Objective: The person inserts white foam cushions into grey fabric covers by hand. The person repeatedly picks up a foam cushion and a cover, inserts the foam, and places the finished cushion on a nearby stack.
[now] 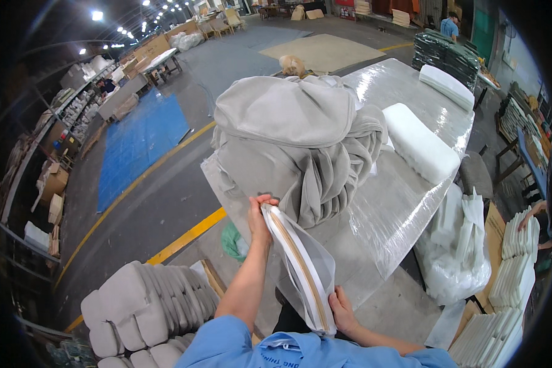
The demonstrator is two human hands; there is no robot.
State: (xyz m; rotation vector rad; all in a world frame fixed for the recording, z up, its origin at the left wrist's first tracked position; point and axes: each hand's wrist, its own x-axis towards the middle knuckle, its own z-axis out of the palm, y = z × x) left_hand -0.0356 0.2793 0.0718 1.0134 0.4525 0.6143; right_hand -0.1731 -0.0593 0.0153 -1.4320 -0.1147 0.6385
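Note:
Between my hands a grey cushion cover is stretched edge-up, its white edging and tan zip-like strip facing me. My left hand is closed on its far end, the fingers curled over the edge. Nearer my body, my right hand grips the other end, thumb on the side. Just beyond my left hand rises a large pile of grey fabric covers, loosely folded and stacked on the plastic-wrapped table.
White padding slabs lie on the table's right side. Stacked grey cushions stand at lower left. A clear bag of white pieces and piled white pads are at right, where another person's hand reaches in.

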